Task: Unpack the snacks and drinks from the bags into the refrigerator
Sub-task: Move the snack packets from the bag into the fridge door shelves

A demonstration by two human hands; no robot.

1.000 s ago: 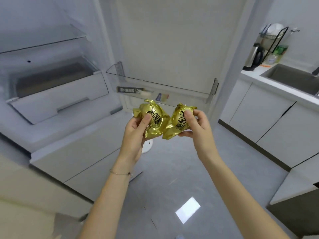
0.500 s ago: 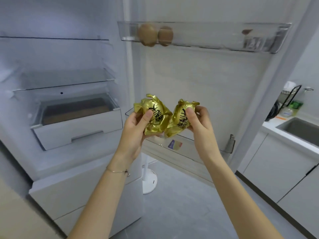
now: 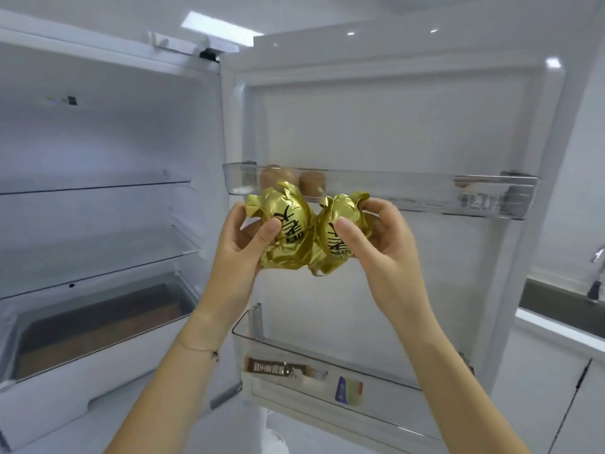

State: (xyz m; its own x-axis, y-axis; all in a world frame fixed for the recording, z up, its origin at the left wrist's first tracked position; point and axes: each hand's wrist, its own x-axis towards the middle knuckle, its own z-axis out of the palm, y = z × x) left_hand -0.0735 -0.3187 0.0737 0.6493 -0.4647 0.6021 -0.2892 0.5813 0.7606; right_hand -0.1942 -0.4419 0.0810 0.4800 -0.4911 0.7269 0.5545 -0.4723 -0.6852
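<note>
While the refrigerator [image 3: 114, 142] stands open, two snacks are up in the middle of the frame, just in front of the top door shelf [image 3: 425, 194]. The left hand [image 3: 242, 244] holds the left gold snack [image 3: 288, 217], with its thumb pressed on the front and its fingers curled round the back. The right hand [image 3: 383, 244] holds the right gold snack [image 3: 340, 237] the same way. The two snacks touch each other.

I think this is the putting-away step, and these two are not in yet. The next move looks like a short lift up and over the clear front wall of the top door shelf, then a soft drop. Two brown round things [image 3: 312, 183] already sit at its left end, so the open space lies to the right of them.

Each snack looks egg-shaped. Its long way runs mostly up and down. The right one leans, with its crinkled top toward the upper right. The black letters face the camera.
</note>
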